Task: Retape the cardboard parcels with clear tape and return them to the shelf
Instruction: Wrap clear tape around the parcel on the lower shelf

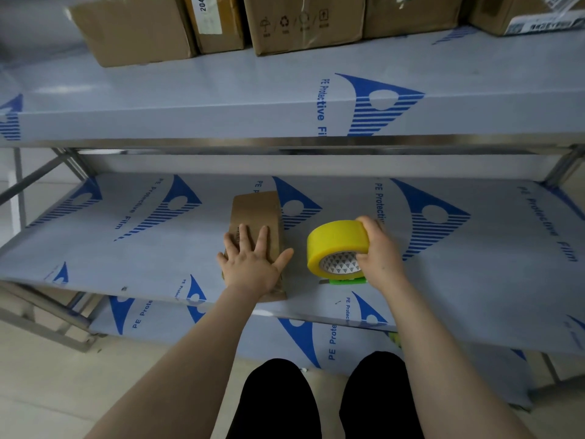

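Pressing the parcel (pixel 254 213) near the shelf (pixel 158 255) front edge, the left hand (pixel 253 264) lies spread; the right hand (pixel 380 255) grips the tape roll (pixel 335 240); taping seemingly not started.

The parcel (pixel 254 217) before you is matt brown cardboard, slightly creased. Your tape roll (pixel 335 240) looks like glossy, translucent yellow plastic wound on a printed paper core. The shelf board (pixel 142 258) wears smooth, faintly shiny white plastic film printed in blue. The rail (pixel 221 141) above it is bare glossy metal. The boxes (pixel 304 26) higher up are matt cardboard.
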